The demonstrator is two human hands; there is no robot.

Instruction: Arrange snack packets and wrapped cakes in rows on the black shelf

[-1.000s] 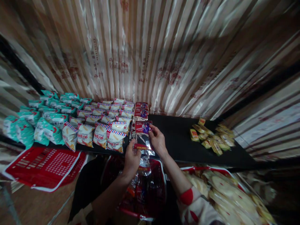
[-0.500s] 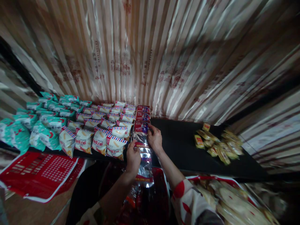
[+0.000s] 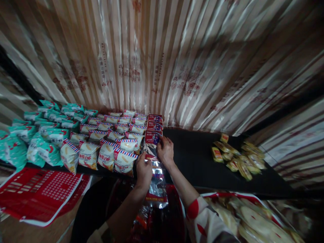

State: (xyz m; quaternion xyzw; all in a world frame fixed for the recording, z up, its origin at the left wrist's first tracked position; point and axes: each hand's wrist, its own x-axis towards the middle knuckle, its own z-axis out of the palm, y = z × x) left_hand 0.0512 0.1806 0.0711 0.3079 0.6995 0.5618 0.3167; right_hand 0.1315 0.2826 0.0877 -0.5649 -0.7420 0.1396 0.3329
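Note:
A column of flat red, purple and silver packets [image 3: 155, 126] runs back along the black shelf, each overlapping another. The nearest silver packet [image 3: 156, 187] reaches out over the shelf's front edge. My left hand [image 3: 144, 172] is closed on its upper left edge, thumb on top. My right hand [image 3: 165, 152] has its fingers closed at the right side of the column, by the lower part of the third packet; its fingertips are partly hidden. Just left of my left hand stand white snack bags [image 3: 124, 162] with red-and-blue striped tops, in several rows.
Teal snack bags [image 3: 52, 150] fill the shelf's left end. Small yellow packs [image 3: 243, 162] lie on the black shelf [image 3: 188, 158] to the right. Below are a red basket [image 3: 50, 192] at left and a basket of clear-wrapped food [image 3: 253, 216] at right. A striped curtain [image 3: 157, 60] hangs behind.
The view has shifted slightly. My right hand has moved a little down and left along the packets. The left hand keeps its grip on the nearest one.

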